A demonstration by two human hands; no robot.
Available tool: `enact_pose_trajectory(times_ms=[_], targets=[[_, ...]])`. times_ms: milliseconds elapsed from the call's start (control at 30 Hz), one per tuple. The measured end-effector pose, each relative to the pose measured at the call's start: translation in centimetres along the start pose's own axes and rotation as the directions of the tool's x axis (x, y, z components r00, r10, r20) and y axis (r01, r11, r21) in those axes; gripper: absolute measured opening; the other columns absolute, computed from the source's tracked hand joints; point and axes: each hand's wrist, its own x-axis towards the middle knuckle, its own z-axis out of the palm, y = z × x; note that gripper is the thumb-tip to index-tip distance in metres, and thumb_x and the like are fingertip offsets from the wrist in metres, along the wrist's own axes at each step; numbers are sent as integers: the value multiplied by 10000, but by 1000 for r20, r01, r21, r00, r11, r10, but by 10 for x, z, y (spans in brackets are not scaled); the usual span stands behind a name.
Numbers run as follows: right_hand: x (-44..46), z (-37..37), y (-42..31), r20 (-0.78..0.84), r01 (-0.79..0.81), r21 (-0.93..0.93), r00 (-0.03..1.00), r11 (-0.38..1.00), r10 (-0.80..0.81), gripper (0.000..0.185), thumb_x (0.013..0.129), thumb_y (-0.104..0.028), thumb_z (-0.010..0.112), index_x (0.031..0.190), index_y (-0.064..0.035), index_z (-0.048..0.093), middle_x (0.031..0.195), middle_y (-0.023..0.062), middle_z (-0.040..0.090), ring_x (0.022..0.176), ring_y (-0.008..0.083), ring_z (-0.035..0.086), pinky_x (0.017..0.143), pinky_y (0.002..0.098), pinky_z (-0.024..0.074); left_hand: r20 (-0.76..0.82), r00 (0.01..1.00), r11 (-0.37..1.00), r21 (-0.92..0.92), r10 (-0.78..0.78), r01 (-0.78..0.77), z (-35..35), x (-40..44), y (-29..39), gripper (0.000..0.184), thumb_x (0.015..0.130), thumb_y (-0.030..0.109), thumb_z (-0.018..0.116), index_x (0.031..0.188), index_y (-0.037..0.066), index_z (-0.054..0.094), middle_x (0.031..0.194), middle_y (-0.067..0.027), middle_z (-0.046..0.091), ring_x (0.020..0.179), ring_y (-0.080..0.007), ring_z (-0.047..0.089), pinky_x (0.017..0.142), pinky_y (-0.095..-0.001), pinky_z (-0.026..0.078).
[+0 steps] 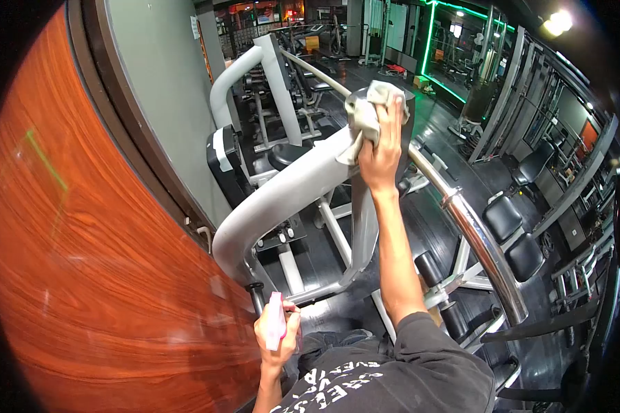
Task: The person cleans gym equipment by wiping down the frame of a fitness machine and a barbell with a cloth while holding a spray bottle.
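Observation:
My right hand [383,151] reaches far forward and presses a pale cloth [366,122] against the top end of a gym machine's frame [293,175]. The cloth is bunched under the fingers, and one corner hangs down the side of the thick silver-grey tube. Low and close to my body, my left hand [271,339] is wrapped around a spray bottle with a pink and white head [276,321]. Most of the bottle's body is hidden by the hand and the dark shirt.
A wood-grain panel [117,255] stands close on the left. A chrome bar [486,251] slants down on the right of the machine. Black padded seats [503,217] and more equipment stand around on the dark floor [337,76]. Green light strips [429,41] edge a mirror at the back.

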Motion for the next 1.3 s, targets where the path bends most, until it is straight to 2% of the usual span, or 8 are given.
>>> enact_pose_trajectory(times_ms=[400,567,667,833,967,1033,1133,1300], targets=[[-208,-26,14,178,-575,110,814,811,553,579,766,70,492,1343,33,473,1482,272,341,1377,391,346,1124,404,309,24,999,998,45,37,-38,-1,1,-19,415,843,36,660,1227,-63,539,851,-115,657,644,-132,619,622,-268,504],[-122,-2,10,-34,-157,-24,987,987,156,462,802,2,497,1261,43,520,1458,297,360,1359,459,342,1134,475,273,25,1000,998,61,2,-3,-3,3,-12,389,843,44,663,1198,-64,549,841,-111,658,647,-129,619,633,-267,506],[-141,22,21,-3,-100,-163,995,982,101,411,726,4,507,1130,10,581,1428,325,370,1347,520,299,1122,595,241,-9,999,999,-23,-46,46,-3,3,-10,324,840,45,663,1132,-61,571,810,-98,659,636,-119,614,623,-261,500],[-216,8,20,204,-189,-277,947,942,250,539,623,86,503,1149,14,593,1457,322,327,1370,504,270,1150,513,239,28,997,998,-17,-65,66,-6,5,-6,170,866,58,627,1003,-23,569,854,-78,624,635,-85,579,552,-222,477],[-212,-14,6,278,-352,-162,880,922,385,579,680,98,504,1245,-6,576,1436,254,410,1340,389,401,1112,437,326,36,998,999,7,-49,49,-5,5,-10,177,866,65,630,1006,-24,568,857,-77,623,641,-87,580,559,-225,479],[-194,-16,2,26,-593,210,798,777,602,544,704,110,454,1224,9,573,1368,205,513,1279,360,487,1056,414,400,19,1000,1000,0,-17,17,-3,4,-14,182,867,73,631,1008,-23,568,853,-74,622,641,-87,580,562,-225,478],[-120,-22,-5,-221,-289,305,905,907,363,466,772,58,505,1230,-1,572,1422,258,432,1297,398,453,1035,438,403,-7,999,999,-19,-38,38,-4,5,-10,190,830,40,656,992,-40,594,741,-72,648,576,-101,593,584,-251,481],[-7,-18,-15,-101,-35,43,994,998,40,471,752,65,516,1207,-35,584,1487,250,352,1391,423,313,1147,450,243,-29,999,999,-27,-32,31,-4,6,-8,222,835,31,651,1030,-47,577,759,-81,657,571,-104,595,584,-250,488]])
